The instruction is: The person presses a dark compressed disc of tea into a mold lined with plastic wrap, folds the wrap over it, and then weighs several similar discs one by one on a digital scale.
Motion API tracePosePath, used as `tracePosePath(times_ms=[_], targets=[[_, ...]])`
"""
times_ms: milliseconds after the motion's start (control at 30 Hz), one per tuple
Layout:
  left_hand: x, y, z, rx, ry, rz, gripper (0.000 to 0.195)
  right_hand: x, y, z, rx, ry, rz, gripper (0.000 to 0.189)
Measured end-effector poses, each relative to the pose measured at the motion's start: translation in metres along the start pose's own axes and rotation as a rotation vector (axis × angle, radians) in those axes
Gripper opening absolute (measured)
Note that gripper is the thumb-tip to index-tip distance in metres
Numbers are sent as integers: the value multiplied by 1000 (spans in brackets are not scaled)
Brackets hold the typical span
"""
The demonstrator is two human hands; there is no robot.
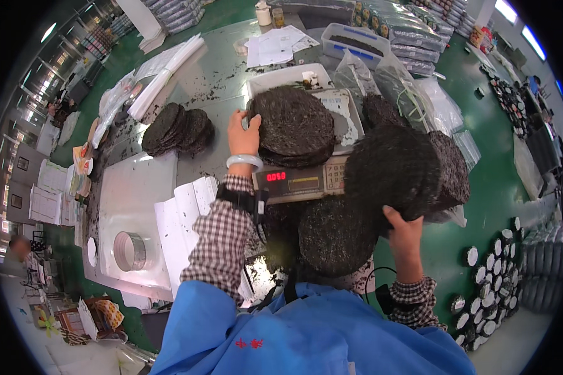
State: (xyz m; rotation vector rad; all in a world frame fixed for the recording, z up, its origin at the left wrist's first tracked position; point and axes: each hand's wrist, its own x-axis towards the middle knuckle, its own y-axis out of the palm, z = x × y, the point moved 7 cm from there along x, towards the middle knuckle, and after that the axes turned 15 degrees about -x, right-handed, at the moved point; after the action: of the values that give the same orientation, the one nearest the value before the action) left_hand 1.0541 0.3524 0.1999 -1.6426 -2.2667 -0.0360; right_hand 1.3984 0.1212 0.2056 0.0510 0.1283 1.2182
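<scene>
A thick stack of dark, round dried seaweed cakes (293,124) rests over the white tray (348,119) of a digital scale (288,185) with lit red digits. At the stack's left rim is my left hand (245,136), thumb and fingers curved; whether they grip the edge is unclear. My right hand (406,229) grips a round seaweed cake (394,171) by its lower edge, raised right of the scale and blurred by motion. It partly covers the scale's keypad. Another round seaweed cake (338,236) lies close before me, below the scale.
More seaweed cakes (176,131) lean together at left on the metal table (206,93). A tape roll (129,251) sits on a pale sheet near white papers (187,211). Seaweed (450,168) and clear plastic bags (399,89) crowd the right. Behind stands a plastic bin (354,44).
</scene>
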Motion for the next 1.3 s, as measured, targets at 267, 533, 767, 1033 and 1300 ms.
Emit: tracePosePath(times_ms=[267, 533, 767, 1033, 1300], targets=[[-1, 16, 64, -525, -209, -75, 41, 17, 54, 3, -3, -63, 77, 53], [-161, -16, -74, -845, -246, 578, 56, -56, 6, 10, 154, 173, 407, 64], [-244, -141, 32, -802, -786, 70, 50, -91, 83, -48, -173, 374, 768, 61], [-256, -249, 198, -564, -670, -259, 62, -41, 39, -34, -1408, -321, 378, 69], [-257, -122, 139, 255, 123, 539, 55, -42, 22, -75, -1461, -232, 388, 92]])
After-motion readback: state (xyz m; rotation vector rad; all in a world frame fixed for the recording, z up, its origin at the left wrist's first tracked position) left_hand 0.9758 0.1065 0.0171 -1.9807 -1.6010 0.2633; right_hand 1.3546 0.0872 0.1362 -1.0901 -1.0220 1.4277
